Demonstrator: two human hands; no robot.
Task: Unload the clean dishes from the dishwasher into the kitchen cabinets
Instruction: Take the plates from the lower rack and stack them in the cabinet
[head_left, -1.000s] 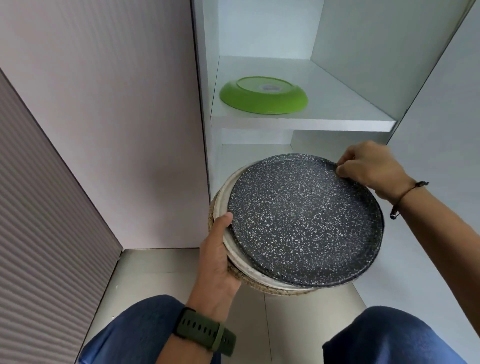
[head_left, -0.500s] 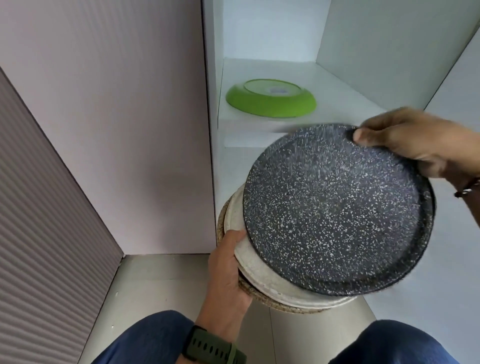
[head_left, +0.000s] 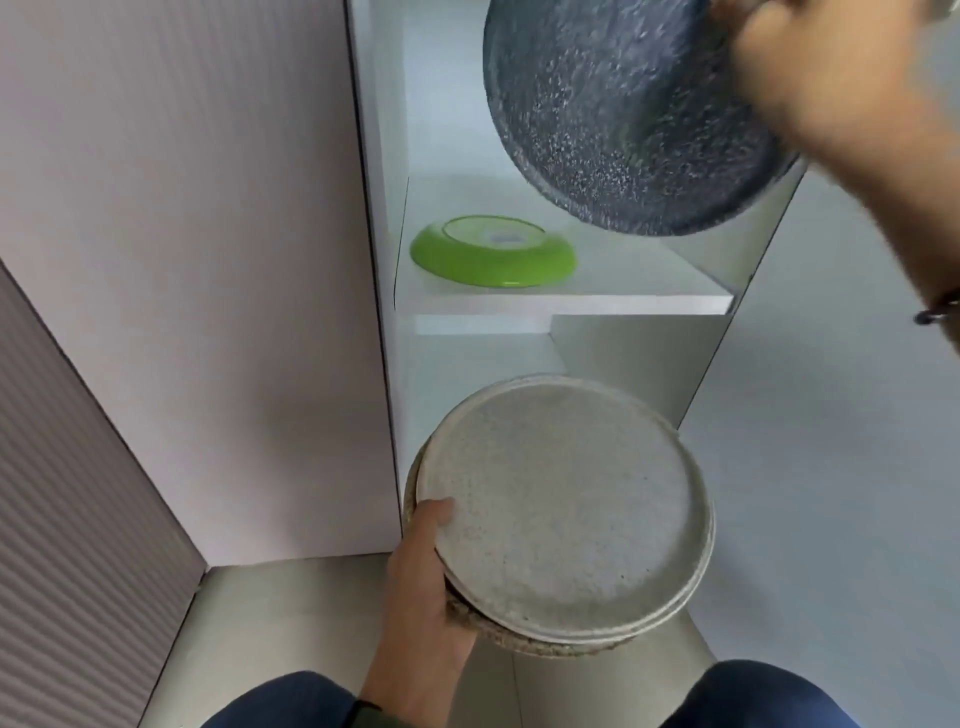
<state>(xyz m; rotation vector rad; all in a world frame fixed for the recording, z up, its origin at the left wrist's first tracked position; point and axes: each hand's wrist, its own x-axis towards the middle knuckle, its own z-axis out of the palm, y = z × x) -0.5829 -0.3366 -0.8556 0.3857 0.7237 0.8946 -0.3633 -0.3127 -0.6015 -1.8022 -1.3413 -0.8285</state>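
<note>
The right hand (head_left: 810, 88) grasps the dark speckled plate (head_left: 623, 119) at its 3 o'clock rim, tilted, high above the shelf (head_left: 566, 304). The green plate (head_left: 493, 252) lies at 7 o'clock from it. The left hand (head_left: 426, 577) grips the pale plate stack (head_left: 566, 514), lower and nearer.

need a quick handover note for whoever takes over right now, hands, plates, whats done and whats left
Left hand: grips the rim of the plate stack, thumb on the top pale speckled plate, held low in front of the open cabinet.
Right hand: holds the dark speckled plate, tilted, raised above the shelf; it is blurred.
Green plate: lies upside down on the shelf.
Done: one green plate shelved; dark plate off the stack.
Left: set the dark plate in the cabinet, then put away the stack in the left hand.
</note>
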